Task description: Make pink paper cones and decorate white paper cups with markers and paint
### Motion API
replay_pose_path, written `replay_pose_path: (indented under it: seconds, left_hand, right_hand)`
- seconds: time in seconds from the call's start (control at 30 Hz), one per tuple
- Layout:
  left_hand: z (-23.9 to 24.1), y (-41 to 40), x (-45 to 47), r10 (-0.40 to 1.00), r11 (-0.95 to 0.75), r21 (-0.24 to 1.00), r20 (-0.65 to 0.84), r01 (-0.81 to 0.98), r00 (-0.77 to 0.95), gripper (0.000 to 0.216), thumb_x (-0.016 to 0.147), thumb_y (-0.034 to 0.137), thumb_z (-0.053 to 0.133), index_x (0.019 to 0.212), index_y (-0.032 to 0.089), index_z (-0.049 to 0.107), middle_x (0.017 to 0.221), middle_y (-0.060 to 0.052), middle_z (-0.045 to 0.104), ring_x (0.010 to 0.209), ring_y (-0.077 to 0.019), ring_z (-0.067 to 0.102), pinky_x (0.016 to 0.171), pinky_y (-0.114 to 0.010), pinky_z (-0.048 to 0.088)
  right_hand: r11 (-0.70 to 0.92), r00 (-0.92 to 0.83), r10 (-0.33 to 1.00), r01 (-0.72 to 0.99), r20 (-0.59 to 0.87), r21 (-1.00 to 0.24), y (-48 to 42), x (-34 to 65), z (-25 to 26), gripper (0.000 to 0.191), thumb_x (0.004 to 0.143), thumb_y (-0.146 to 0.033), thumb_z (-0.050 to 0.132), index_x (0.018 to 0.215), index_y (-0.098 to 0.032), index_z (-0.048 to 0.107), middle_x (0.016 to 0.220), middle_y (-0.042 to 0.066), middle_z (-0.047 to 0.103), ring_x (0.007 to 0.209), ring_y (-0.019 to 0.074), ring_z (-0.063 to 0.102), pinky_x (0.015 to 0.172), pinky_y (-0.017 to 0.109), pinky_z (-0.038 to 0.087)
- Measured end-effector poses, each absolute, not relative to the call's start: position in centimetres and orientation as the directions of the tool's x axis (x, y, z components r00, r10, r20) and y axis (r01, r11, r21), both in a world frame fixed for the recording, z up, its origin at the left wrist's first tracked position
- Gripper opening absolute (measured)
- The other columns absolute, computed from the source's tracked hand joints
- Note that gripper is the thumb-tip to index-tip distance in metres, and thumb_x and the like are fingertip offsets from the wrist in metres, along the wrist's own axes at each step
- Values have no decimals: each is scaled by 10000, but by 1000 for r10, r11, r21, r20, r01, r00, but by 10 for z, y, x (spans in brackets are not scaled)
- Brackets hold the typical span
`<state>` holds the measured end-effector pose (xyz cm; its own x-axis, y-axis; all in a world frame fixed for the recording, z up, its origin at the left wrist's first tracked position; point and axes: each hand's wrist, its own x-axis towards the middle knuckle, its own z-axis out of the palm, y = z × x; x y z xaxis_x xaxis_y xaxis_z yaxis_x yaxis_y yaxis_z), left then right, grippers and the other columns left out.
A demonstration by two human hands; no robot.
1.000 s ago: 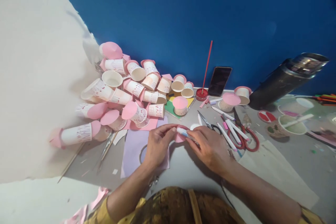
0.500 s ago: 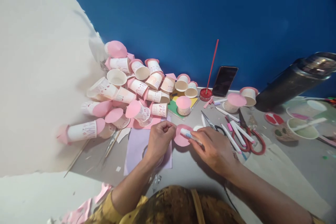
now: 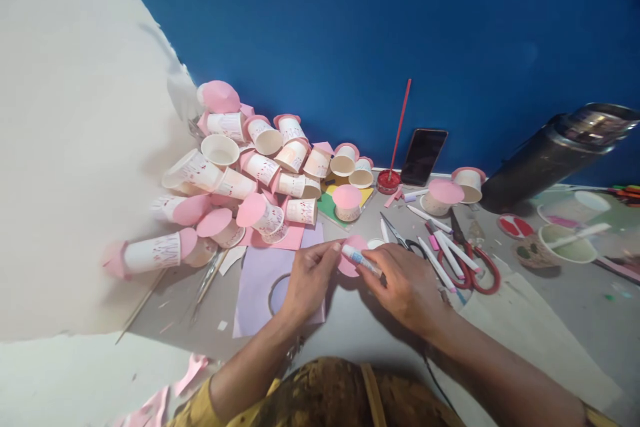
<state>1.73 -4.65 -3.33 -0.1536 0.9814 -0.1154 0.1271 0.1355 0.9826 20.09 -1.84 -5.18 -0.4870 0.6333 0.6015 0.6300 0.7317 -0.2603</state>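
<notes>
Between my two hands lies a pink paper circle [image 3: 356,242]. My left hand [image 3: 314,280] covers its left edge, thumb and forefinger pinched there; the fingertips partly hide the grip. My right hand [image 3: 407,280] is closed around a small white-and-blue glue tube [image 3: 361,257], whose white tip points left over the circle and comes close to my left fingertips. A lilac paper sheet [image 3: 253,293] lies under my left hand, with a roll of tape [image 3: 273,297] on it. Just past my right hand are dark-handled scissors [image 3: 395,230].
Decorated paper cups [image 3: 260,217] with pink paper pieces are piled at the left. On the right lie white markers [image 3: 440,267], red-handled scissors [image 3: 487,270] and a dark flask [image 3: 545,160]. A phone [image 3: 424,157] leans on the blue wall beside a red stick stand [image 3: 389,180].
My left hand has moved right and slightly up, its fingertips now over the pink circle's left edge, near the tube's tip. My right hand keeps hold of the glue tube.
</notes>
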Motion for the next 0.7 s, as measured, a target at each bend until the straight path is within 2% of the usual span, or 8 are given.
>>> replay_pose_path:
  seconds: [0.17, 0.3, 0.4, 0.57, 0.7]
  left_hand:
    - [-40, -53, 25, 974, 143, 984, -122, 103, -192, 397, 900, 465, 636, 1109, 183, 820, 846, -9, 774, 851, -227, 665, 791, -316, 521]
    - [-41, -59, 30, 966, 143, 988, -129, 49, -223, 416, 875, 478, 667, 1126, 181, 814, 962, -51, 811, 984, -279, 709, 925, -392, 537]
    - [-41, -60, 29, 964, 142, 990, -141, -9, -224, 393, 858, 490, 696, 1066, 184, 827, 959, -65, 812, 1072, -296, 702, 970, -405, 530]
    - [-47, -52, 22, 949, 170, 967, -213, -189, -235, 449, 830, 523, 734, 1079, 155, 801, 916, -82, 790, 884, -232, 699, 849, -343, 535]
    - [-53, -49, 19, 962, 210, 933, -250, -293, -107, 439, 859, 524, 714, 1064, 145, 797, 904, -82, 774, 841, -214, 674, 869, -348, 522]
  right_hand:
    - [715, -469, 644, 651, 604, -257, -19, 201, -55, 208, 1048, -307, 546, 979, -159, 675, 767, 49, 690, 703, 180, 644, 655, 299, 403]
    - [687, -428, 665, 671, 612, -277, -16, 202, -58, 254, 1064, -340, 516, 973, -160, 670, 773, 53, 698, 711, 181, 651, 653, 297, 404]
    - [683, -429, 667, 678, 609, -271, -14, 204, -58, 251, 1059, -352, 530, 989, -153, 667, 786, 59, 705, 729, 188, 660, 664, 298, 413]
    - [753, -496, 602, 614, 626, -237, -17, 202, -54, 161, 1039, -297, 577, 999, -165, 661, 824, 61, 719, 760, 184, 668, 681, 293, 421]
    - [768, -527, 576, 611, 625, -192, -20, 199, -53, 165, 1041, -281, 567, 961, -173, 663, 792, 56, 708, 736, 177, 648, 665, 296, 404]
